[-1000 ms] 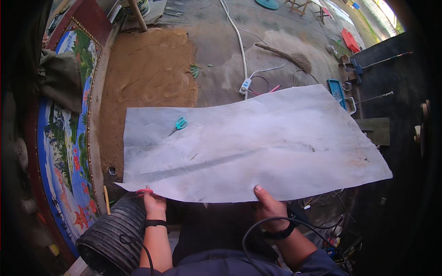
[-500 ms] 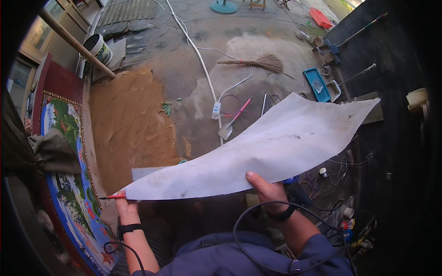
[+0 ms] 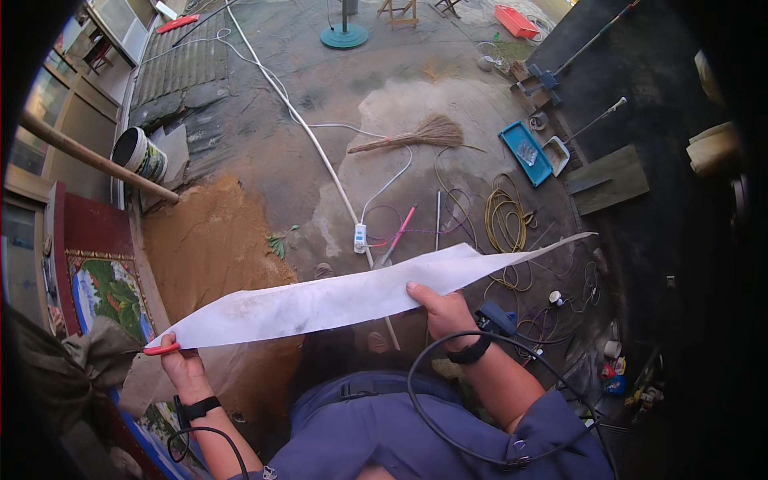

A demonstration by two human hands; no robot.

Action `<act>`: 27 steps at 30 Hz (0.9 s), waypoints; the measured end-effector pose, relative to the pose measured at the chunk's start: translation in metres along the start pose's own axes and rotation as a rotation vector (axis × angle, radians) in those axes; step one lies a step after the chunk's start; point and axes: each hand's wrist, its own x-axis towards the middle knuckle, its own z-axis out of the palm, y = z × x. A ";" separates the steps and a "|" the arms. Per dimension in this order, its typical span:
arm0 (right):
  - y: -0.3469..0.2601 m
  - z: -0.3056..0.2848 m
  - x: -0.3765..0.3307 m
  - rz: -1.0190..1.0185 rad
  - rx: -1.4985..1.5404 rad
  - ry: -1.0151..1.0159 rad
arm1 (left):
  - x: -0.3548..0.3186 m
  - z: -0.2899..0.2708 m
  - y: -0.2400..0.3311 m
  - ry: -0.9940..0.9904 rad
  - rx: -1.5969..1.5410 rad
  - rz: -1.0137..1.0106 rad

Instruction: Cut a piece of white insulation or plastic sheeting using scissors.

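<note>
We take this for a yard workspace beside a building: we see glazed doors [image 3: 56, 112] along the left edge of the floor [image 3: 264, 104], a sandy brown patch [image 3: 204, 232] near that edge, a straw broom [image 3: 432, 134] mid-floor, a power strip [image 3: 360, 238], and a blue tray [image 3: 526, 154] and coiled yellow cord [image 3: 494, 218] toward the right edge.

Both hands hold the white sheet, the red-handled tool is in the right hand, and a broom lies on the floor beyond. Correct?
Not quite: the head view shows the red-handled tool in the left hand, not the right hand. Both hands do hold the white sheet, and a broom lies on the floor beyond.
</note>
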 end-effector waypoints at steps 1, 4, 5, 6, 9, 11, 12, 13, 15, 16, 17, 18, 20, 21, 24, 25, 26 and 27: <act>-0.007 0.007 0.012 -0.014 0.001 0.011 | 0.017 0.011 0.002 -0.057 -0.005 -0.005; -0.035 0.025 0.048 -0.026 0.003 0.033 | 0.051 0.057 0.002 -0.054 -0.010 -0.062; -0.045 0.030 0.057 -0.040 0.005 0.045 | 0.060 0.074 0.002 -0.071 -0.012 -0.068; -0.054 0.035 0.065 -0.064 0.025 0.055 | 0.068 0.092 0.003 -0.077 -0.005 -0.098; -0.080 0.038 0.091 -0.133 0.029 0.124 | 0.094 0.145 0.004 -0.132 0.019 -0.150; -0.100 0.032 0.107 -0.130 0.030 0.081 | 0.104 0.186 0.001 -0.154 0.018 -0.159; -0.110 0.026 0.116 -0.107 0.050 0.072 | 0.109 0.209 -0.003 -0.169 0.021 -0.162; -0.116 0.021 0.126 -0.116 0.057 0.083 | 0.114 0.232 -0.006 -0.195 0.027 -0.167; -0.127 0.009 0.149 -0.197 0.039 0.167 | 0.125 0.274 -0.016 -0.232 0.038 -0.170; -0.137 0.003 0.160 -0.189 0.052 0.177 | 0.131 0.294 -0.023 -0.250 0.051 -0.168; -0.145 -0.005 0.173 -0.195 0.062 0.181 | 0.136 0.315 -0.030 -0.268 0.065 -0.165; -0.152 -0.014 0.188 -0.209 0.066 0.189 | 0.140 0.339 -0.039 -0.281 0.070 -0.165; -0.170 -0.037 0.220 -0.229 0.079 0.203 | 0.144 0.391 -0.057 -0.278 0.116 -0.188; -0.179 -0.051 0.240 -0.238 0.036 0.224 | 0.148 0.415 -0.068 -0.290 0.120 -0.181; -0.210 -0.092 0.301 -0.272 -0.073 0.239 | 0.156 0.490 -0.104 -0.276 0.152 -0.169; -0.225 -0.105 0.322 -0.290 -0.150 0.232 | 0.159 0.517 -0.118 -0.284 0.153 -0.160; -0.240 -0.113 0.344 -0.303 -0.103 0.261 | 0.162 0.545 -0.132 -0.270 0.178 -0.158; -0.254 -0.127 0.360 -0.300 -0.094 0.262 | 0.162 0.569 -0.140 -0.249 0.211 -0.159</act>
